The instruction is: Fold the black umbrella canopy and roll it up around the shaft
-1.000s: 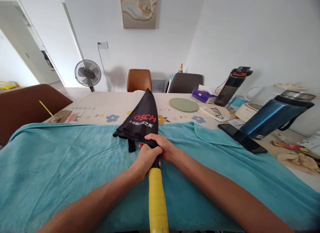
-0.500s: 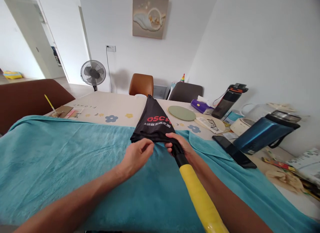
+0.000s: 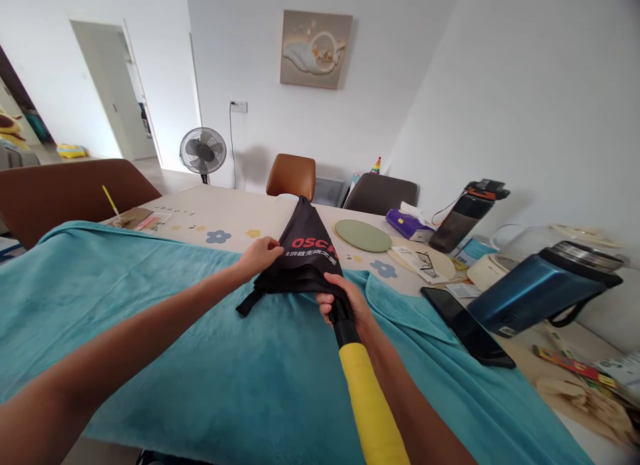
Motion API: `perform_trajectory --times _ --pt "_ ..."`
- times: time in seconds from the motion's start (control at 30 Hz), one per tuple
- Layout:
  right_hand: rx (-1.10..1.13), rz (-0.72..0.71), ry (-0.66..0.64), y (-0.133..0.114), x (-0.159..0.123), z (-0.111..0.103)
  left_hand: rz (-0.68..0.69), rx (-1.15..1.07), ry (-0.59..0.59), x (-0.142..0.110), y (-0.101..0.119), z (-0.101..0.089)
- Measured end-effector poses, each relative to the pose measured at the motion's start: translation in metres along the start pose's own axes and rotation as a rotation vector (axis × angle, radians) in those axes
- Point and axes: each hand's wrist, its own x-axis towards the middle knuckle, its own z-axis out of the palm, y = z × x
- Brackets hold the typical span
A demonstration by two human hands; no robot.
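A folded black umbrella (image 3: 305, 252) with red letters lies on a teal towel (image 3: 175, 345), its tip pointing away from me. Its yellow handle (image 3: 370, 405) reaches toward the camera. My right hand (image 3: 345, 298) is wrapped round the black shaft just above the yellow handle. My left hand (image 3: 260, 255) pinches the left edge of the black canopy cloth. A black strap hangs from the canopy onto the towel at the left.
A table (image 3: 235, 215) with a flower-print cloth carries a green round mat (image 3: 363, 236), a purple tissue box (image 3: 406, 224), glasses, a black phone (image 3: 465, 325), a dark bottle (image 3: 463, 215) and a blue kettle (image 3: 540, 285). Chairs and a standing fan (image 3: 203, 152) stand beyond.
My left hand has moved forward from beside the shaft and taken hold of the canopy's left edge. The strap has dropped free onto the towel. The view has turned a little left.
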Motion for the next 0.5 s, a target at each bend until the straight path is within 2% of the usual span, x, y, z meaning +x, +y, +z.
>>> perform_trajectory --times 0.07,0.17,0.3,0.5 --pt "0.003 -0.006 0.031 0.001 -0.003 0.004 -0.1 -0.02 -0.068 0.011 0.003 0.009" --pt "-0.009 -0.025 0.088 0.003 -0.006 0.01 -0.16 -0.025 -0.116 0.019 0.005 0.015" --pt "-0.05 -0.019 0.122 0.008 -0.005 0.014 -0.181 -0.051 -0.166 0.019 0.005 0.009" --pt "-0.011 -0.068 0.119 0.013 0.001 0.01 -0.215 -0.204 -0.339 0.021 -0.001 0.006"
